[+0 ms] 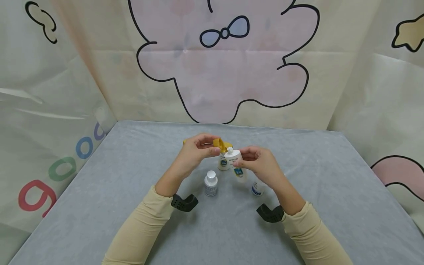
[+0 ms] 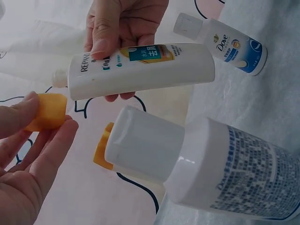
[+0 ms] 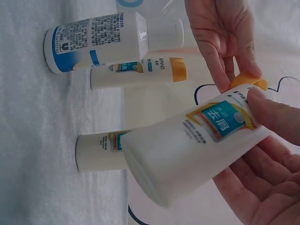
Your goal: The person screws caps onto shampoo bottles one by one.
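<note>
My left hand (image 1: 193, 152) pinches a yellow cap (image 2: 50, 111) between thumb and fingers. My right hand (image 1: 263, 163) grips a white shampoo bottle (image 2: 145, 70) with a green-blue label, tilted in the air. Its narrow neck (image 1: 230, 149) is bare and points towards the cap, a small gap apart in the left wrist view. Just behind it stands a similar bottle (image 1: 223, 162) with a yellow top. Closer to me, below the hands, are a white bottle with a pale cap (image 1: 211, 184) and a Dove bottle (image 1: 257, 187), both upright.
A grey cloth (image 1: 132, 221) covers the table. Another label-bearing bottle (image 3: 98, 152) stands there, its top hidden behind the held bottle in the right wrist view. A printed curtain (image 1: 225, 84) rises at the back, with side panels left and right.
</note>
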A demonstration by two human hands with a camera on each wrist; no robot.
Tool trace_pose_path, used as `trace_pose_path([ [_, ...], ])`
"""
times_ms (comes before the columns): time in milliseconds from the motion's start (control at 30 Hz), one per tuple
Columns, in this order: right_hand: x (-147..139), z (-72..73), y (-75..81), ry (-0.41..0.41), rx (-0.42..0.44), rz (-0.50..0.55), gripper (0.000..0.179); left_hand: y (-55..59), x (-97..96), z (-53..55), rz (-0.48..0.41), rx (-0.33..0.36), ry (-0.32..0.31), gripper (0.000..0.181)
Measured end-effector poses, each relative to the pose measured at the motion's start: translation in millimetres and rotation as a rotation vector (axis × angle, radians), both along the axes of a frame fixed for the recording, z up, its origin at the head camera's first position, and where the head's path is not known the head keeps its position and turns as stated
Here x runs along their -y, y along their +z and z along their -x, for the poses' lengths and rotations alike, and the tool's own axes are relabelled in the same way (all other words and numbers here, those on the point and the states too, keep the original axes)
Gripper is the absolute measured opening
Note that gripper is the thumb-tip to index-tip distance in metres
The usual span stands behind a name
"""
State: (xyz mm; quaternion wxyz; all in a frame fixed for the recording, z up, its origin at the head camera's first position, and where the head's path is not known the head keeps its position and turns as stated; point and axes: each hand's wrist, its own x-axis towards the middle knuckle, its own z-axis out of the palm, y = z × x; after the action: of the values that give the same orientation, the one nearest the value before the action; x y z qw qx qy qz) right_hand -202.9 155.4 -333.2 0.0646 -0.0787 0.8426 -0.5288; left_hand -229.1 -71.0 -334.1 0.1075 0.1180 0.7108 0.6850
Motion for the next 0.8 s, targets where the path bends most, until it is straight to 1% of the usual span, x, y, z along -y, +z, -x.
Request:
trace_pose_path([
  [133,0.1,-1.5,-0.5,0.020,-0.036,-0.005,0.040,0.5,0.5,-1.5,0.020,-0.036,-0.027,0.041],
  [367,0.0,-2.0,-3.8,0.045,-0.090,-0.023,0.040,2.8,-1.2,-4.0,0.016,-0.048,-0.016,0.035],
  [600,-0.1,-2.5,-3.2,0.059,-0.094,-0.033,0.042,2.7,-1.2,-6.6,0.080,-0.111,-0.026,0.034],
  [800,-0.2,-3.3,-2.3,0.078,-0.090,-0.038,0.043,3.7,-2.1,-8.6,0.126,-0.137,-0.026,0.034],
])
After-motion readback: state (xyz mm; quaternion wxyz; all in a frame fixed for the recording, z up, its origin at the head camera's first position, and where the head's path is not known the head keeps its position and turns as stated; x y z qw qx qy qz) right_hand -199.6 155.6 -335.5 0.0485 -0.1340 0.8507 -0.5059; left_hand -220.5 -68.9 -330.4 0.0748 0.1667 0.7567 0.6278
